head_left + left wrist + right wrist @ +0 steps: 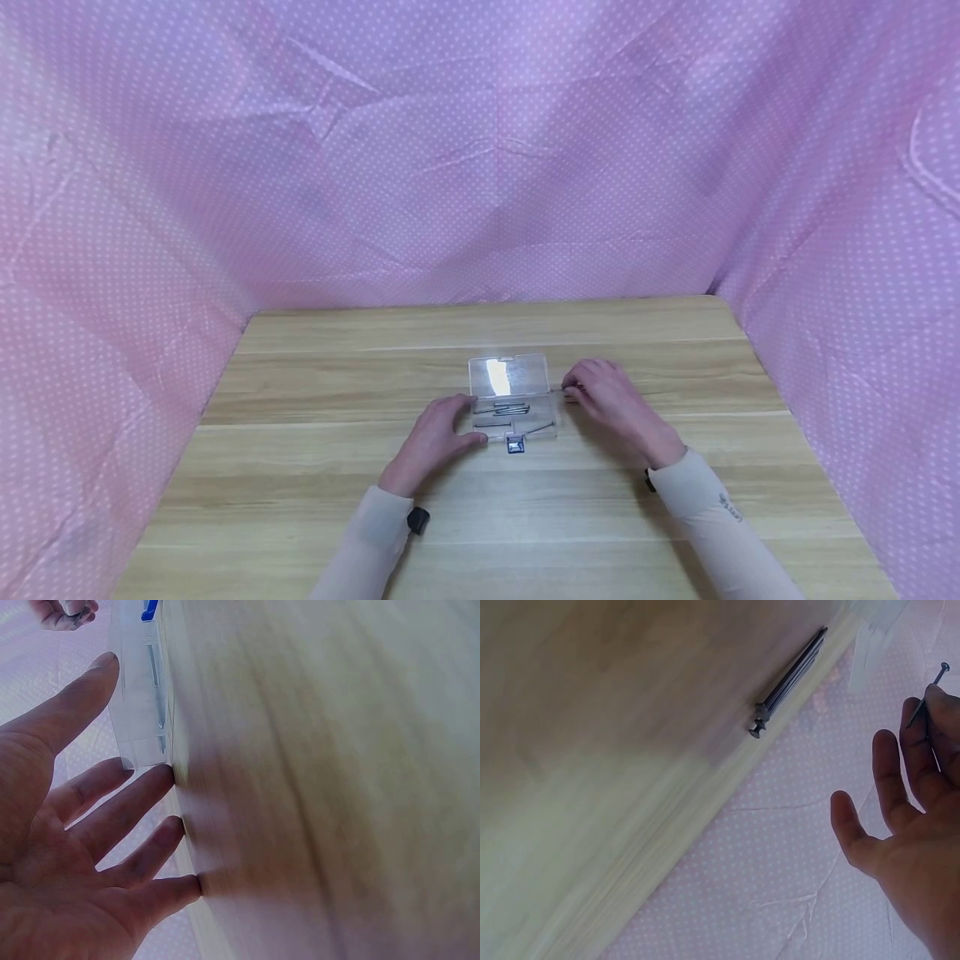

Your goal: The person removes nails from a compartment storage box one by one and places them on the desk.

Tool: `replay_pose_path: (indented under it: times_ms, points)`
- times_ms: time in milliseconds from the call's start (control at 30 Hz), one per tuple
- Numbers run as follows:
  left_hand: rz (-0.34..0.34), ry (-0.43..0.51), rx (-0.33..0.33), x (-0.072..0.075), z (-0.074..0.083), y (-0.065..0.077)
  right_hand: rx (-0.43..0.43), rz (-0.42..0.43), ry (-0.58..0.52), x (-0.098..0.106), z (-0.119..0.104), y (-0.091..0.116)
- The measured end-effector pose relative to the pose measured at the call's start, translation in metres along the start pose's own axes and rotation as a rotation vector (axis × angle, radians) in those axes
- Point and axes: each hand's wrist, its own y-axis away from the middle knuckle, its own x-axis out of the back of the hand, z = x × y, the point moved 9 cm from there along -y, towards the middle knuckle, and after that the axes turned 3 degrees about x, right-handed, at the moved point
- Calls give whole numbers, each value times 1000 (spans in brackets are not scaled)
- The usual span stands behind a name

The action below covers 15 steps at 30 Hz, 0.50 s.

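Note:
A clear plastic box (556, 415) sits on the table with its hinged lid (525, 375) raised at the back. Inside it are several nails (512, 410), most in the rear section and others in the front compartments. My left hand (435, 437) holds the box by its left end, thumb at the front corner and forefinger toward the back. Just right of the box, my right hand (611, 400) pinches a single nail (940, 676) between thumb and forefinger. Below that hand, a small bundle of nails (791, 679) lies on the tabletop.
A blue latch (515, 444) juts from the box's front edge. The wooden table (315, 475) extends around both hands. Pink dotted cloth (480, 208) hangs behind the table and along both sides.

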Motion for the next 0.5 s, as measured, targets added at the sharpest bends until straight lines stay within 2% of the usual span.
replay_pose_path:
  times_ms: [500]
  points:
    - [1,-2,-1,-1,1,-1,-30,0,18,4,14,-1]
